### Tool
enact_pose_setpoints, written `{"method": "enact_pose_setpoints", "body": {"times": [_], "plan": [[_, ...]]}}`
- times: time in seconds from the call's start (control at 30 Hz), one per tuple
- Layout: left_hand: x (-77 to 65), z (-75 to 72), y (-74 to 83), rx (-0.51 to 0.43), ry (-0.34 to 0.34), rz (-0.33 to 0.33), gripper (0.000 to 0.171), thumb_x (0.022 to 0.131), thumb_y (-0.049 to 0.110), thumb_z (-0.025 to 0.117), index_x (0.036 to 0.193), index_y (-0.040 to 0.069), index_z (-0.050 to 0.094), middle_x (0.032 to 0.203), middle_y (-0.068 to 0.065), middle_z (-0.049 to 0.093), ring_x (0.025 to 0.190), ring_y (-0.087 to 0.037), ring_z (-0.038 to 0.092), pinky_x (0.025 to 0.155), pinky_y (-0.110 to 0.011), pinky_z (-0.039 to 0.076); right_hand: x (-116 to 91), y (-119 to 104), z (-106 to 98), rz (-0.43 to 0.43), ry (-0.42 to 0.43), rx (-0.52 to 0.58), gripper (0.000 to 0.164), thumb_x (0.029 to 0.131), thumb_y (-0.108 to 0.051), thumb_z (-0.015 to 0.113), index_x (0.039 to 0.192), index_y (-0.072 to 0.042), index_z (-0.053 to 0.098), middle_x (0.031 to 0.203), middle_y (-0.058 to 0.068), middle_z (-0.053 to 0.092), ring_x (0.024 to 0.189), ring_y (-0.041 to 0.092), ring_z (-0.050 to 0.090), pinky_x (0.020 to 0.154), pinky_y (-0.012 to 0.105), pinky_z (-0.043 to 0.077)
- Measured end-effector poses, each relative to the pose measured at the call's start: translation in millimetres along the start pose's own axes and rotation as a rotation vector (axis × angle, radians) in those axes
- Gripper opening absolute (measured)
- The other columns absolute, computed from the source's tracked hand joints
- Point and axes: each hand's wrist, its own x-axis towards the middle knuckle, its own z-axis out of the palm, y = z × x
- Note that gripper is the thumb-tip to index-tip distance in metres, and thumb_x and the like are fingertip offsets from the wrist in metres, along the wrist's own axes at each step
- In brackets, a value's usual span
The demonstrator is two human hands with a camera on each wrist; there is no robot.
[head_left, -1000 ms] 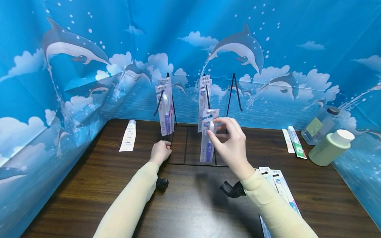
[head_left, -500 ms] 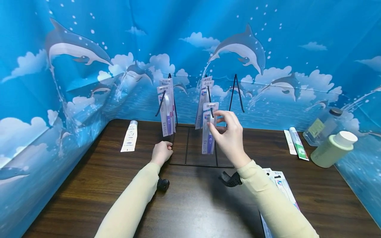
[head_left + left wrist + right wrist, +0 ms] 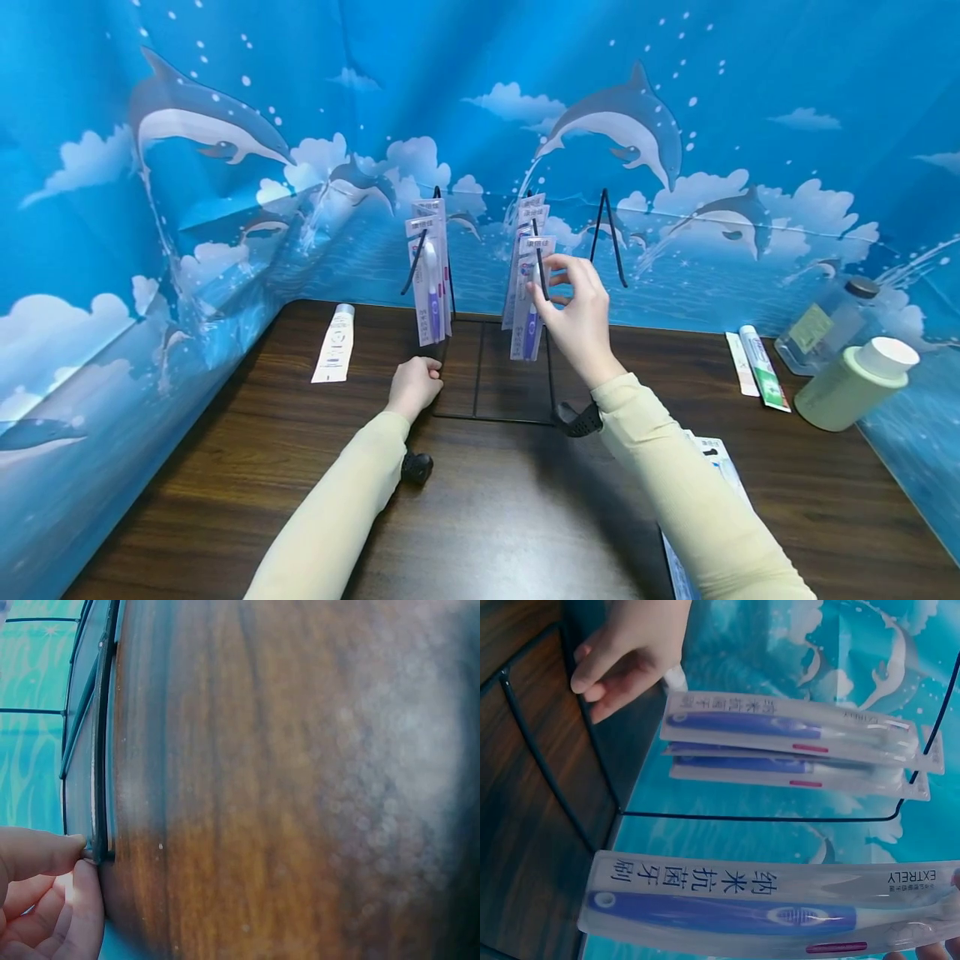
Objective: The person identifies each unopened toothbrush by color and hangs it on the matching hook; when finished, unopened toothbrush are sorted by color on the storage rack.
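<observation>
My right hand (image 3: 577, 308) pinches a packaged purple toothbrush (image 3: 529, 321) by its upper right edge, at the middle hook of a black wire rack (image 3: 480, 367). The hook's front end crosses the top of this pack, and more packs hang close behind it. In the right wrist view the held pack (image 3: 720, 907) spans the bottom, with fingertips at its right end. My left hand (image 3: 415, 388) pinches the rack's base wire at the front left corner, as the left wrist view shows with thumb and finger (image 3: 45, 855). Several toothbrush packs (image 3: 426, 292) hang on the left hook above it.
A white tube (image 3: 334, 346) lies at the left. Farther right are a green-and-white toothpaste tube (image 3: 763, 367), a clear bottle (image 3: 813, 333) and a green bottle (image 3: 847, 387). Toothbrush packs (image 3: 716, 458) lie partly under my right sleeve. The right hook (image 3: 606, 225) carries no pack.
My right hand has raised the toothbrush pack and pushed it back along the middle hook, closer to the packs behind. My left hand keeps its grip on the rack. The head view has shifted slightly.
</observation>
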Motion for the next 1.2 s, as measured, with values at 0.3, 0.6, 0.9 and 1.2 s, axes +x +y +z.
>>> {"method": "enact_pose_setpoints", "body": {"times": [0.3,0.6,0.9,1.2], "plan": [[-0.9,-1.2,1.4,-0.002,-0.006,-0.009,0.033,0.083,0.006,0.065,0.116,0.005,0.068,0.088,-0.001,0.069,0.091,-0.022,0.061,0.087,-0.039,0.048,12.9,8.0,8.2,0.003,0.008,-0.040,0.032,0.088,-0.018,0.067,0.114,-0.003,0.057,0.109,0.016,0.055,0.092,0.025,0.061,0.070,0.037,0.057],[-3.1,-1.9,3.3,0.002,0.000,-0.007,0.032,0.083,0.004,0.064,0.114,0.004,0.068,0.086,-0.001,0.068,0.090,-0.022,0.060,0.086,-0.038,0.047,22.8,12.3,11.7,0.027,0.000,-0.034,0.031,0.089,-0.016,0.066,0.115,-0.003,0.057,0.111,0.016,0.055,0.096,0.025,0.061,0.076,0.037,0.056],[-2.5,-1.1,3.5,0.008,0.003,-0.005,0.031,0.083,0.004,0.065,0.113,0.004,0.069,0.086,-0.001,0.068,0.090,-0.023,0.060,0.087,-0.038,0.047,15.6,9.7,-0.1,0.071,0.013,-0.035,0.029,0.088,-0.014,0.067,0.115,-0.005,0.060,0.113,0.013,0.059,0.096,0.026,0.062,0.079,0.042,0.054],[-1.7,-1.8,3.1,0.023,-0.006,-0.008,0.032,0.083,0.004,0.064,0.115,0.004,0.068,0.086,-0.002,0.068,0.090,-0.024,0.060,0.086,-0.038,0.047,-10.9,7.9,-31.7,0.094,-0.052,-0.061,0.026,0.087,-0.015,0.068,0.111,-0.005,0.062,0.106,0.011,0.064,0.087,0.023,0.065,0.074,0.038,0.055]]}}
